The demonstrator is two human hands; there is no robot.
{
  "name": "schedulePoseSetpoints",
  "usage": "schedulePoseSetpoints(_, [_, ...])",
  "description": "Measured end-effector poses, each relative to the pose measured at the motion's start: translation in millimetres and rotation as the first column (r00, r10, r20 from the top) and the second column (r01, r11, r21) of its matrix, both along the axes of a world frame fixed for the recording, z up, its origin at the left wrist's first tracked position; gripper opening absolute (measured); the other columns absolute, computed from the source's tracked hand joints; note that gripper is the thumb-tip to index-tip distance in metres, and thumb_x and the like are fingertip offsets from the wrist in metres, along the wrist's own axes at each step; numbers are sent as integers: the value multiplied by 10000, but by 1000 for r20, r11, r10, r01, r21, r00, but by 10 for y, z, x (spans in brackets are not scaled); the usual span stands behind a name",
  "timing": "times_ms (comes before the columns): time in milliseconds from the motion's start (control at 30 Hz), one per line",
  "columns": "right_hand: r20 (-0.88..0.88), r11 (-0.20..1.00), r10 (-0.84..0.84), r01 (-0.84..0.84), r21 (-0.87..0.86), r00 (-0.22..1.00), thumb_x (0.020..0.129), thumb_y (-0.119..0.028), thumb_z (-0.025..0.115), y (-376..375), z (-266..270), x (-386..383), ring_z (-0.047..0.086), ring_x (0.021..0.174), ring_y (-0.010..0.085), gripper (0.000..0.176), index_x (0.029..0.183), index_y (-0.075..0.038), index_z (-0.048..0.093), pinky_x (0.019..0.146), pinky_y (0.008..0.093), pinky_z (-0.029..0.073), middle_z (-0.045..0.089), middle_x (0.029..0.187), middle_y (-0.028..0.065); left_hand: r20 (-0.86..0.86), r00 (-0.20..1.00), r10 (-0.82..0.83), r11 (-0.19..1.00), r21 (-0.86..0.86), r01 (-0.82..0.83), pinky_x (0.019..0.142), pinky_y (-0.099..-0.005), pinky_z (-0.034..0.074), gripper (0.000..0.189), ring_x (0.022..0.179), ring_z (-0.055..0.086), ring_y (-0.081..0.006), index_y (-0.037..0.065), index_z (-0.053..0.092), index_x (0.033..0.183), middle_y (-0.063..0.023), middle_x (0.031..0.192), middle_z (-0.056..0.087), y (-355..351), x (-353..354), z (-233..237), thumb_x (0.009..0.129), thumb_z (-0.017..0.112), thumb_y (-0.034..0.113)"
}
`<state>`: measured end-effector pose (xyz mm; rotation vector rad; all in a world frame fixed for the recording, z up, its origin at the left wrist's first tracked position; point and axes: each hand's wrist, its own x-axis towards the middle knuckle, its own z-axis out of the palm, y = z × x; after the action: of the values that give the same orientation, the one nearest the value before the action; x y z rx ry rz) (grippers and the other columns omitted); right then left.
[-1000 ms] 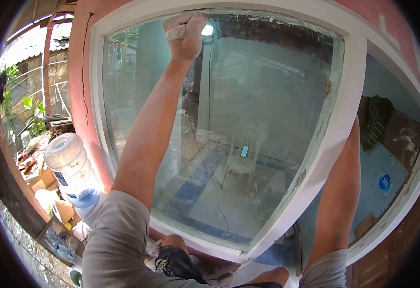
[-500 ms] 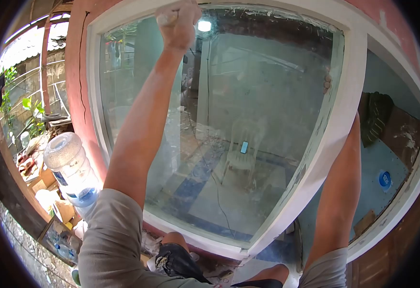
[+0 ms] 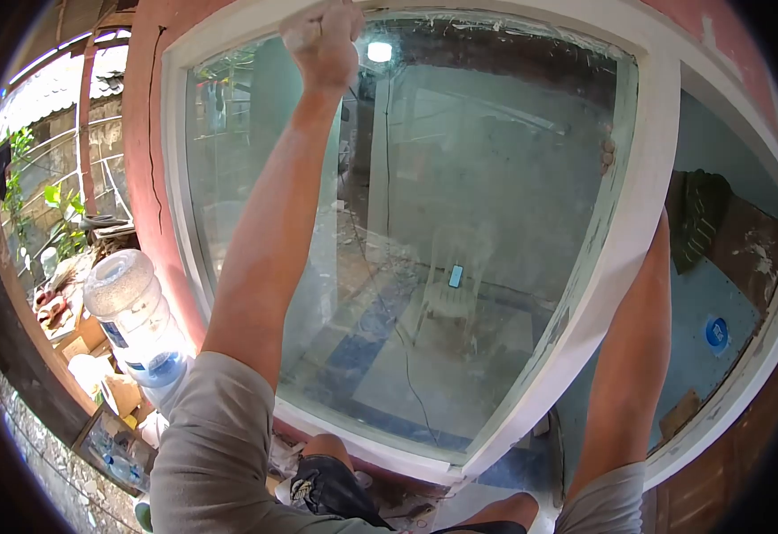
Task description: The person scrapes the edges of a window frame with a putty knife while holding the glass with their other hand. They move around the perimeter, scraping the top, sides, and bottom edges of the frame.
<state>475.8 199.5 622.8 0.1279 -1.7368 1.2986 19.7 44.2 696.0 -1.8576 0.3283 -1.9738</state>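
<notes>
My left hand (image 3: 322, 40) is raised to the top of the white window frame (image 3: 642, 160), its fingers curled closed against the upper rail. Whatever it may hold is hidden. Through the glass pane (image 3: 495, 196) the fingertips of my right hand (image 3: 608, 156) show at the right upright. The rest of that hand is behind the post, with the forearm reaching through the opening on the right, so the fingers wrap round the frame. White dust and ragged residue lie along the pane's top edge.
Behind the glass a plastic chair (image 3: 449, 307) bears a phone (image 3: 455, 276). A large water bottle (image 3: 135, 311) stands at left beside cluttered items. Dark green cloth (image 3: 698, 214) hangs in the right opening, above a panel with a round blue label (image 3: 716, 333).
My left hand has shifted slightly left along the top rail, still closed. The right hand stays at the upright, and the view has moved a little.
</notes>
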Motion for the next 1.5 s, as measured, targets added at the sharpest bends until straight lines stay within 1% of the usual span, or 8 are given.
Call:
schedulePoseSetpoints(367, [-79, 998, -58, 58, -3, 995, 986, -415, 649, -22, -76, 16, 645, 870, 166, 609, 1408, -1, 506, 799, 284, 578, 613, 1014, 71, -29, 998, -64, 996, -65, 62, 559, -333, 291, 335, 563, 336, -159, 66, 299, 588, -14, 596, 320, -61, 23, 2, 874, 453, -12])
schedulePoseSetpoints(600, [-64, 998, -23, 26, 55, 998, 980, -419, 658, -158, -64, -77, 646, 861, 160, 623, 1401, 15, 510, 781, 274, 581, 621, 1018, 78, -20, 995, 98, 995, -14, -98, 752, -413, 537, 240, 583, 408, -143, -50, 419, 622, -72, 594, 461, 27, 214, -1103, 834, 509, 18])
schedulePoseSetpoints(700, [-108, 989, -147, 143, -47, 983, 981, -417, 656, -413, -101, -148, 646, 859, 160, 623, 1404, 15, 504, 778, 276, 583, 620, 1007, 73, 195, 917, 347, 935, -145, -323, 589, -330, 440, 240, 604, 372, -103, -41, 422, 638, -40, 591, 444, -31, 306, -787, 834, 534, 42])
schedulePoseSetpoints(800, [-110, 971, -224, 212, -113, 968, 985, -421, 648, -299, -64, -119, 646, 862, 162, 629, 1415, 12, 491, 778, 277, 585, 616, 1004, 69, 49, 995, 83, 996, 8, -83, 558, -264, 381, 212, 587, 351, -101, -59, 454, 654, -12, 589, 442, 98, 204, -256, 834, 527, 25])
schedulePoseSetpoints(1033, [-64, 999, -31, 33, 33, 998, 984, -442, 640, -7, -61, 1, 653, 859, 162, 620, 1393, 4, 505, 771, 279, 588, 619, 989, 67, -38, 997, 64, 995, 75, -61, 545, -298, 358, 231, 567, 340, -135, -32, 398, 644, -18, 586, 390, 161, 317, -935, 814, 552, -15])
schedulePoseSetpoints(1133, [-94, 986, -165, 163, -33, 982, 980, -448, 643, -346, -69, -139, 653, 858, 165, 627, 1392, 4, 505, 769, 279, 588, 617, 1007, 74, 248, 861, 444, 895, -83, -438, 507, -285, 311, 231, 564, 353, -114, -21, 412, 614, -30, 580, 406, 49, 393, -583, 797, 551, -8])
schedulePoseSetpoints(1200, [-114, 957, -286, 276, -92, 951, 979, -450, 644, -444, -69, -166, 653, 862, 167, 633, 1394, 7, 502, 768, 280, 588, 616, 1020, 79, 39, 998, 51, 994, 93, -55, 513, -268, 318, 262, 572, 367, -101, -52, 423, 640, -8, 585, 425, 119, 354, -164, 833, 572, 40])
schedulePoseSetpoints(1500, [-62, 998, -42, 44, 39, 997, 982, -418, 647, 22, -47, 5, 640, 879, 173, 613, 1396, 9, 498, 785, 293, 582, 600, 993, 80, 9, 999, 31, 999, 33, -31, 522, -285, 311, 260, 586, 343, -111, -31, 374, 641, -11, 592, 397, 160, 332, -681, 821, 561, -16])
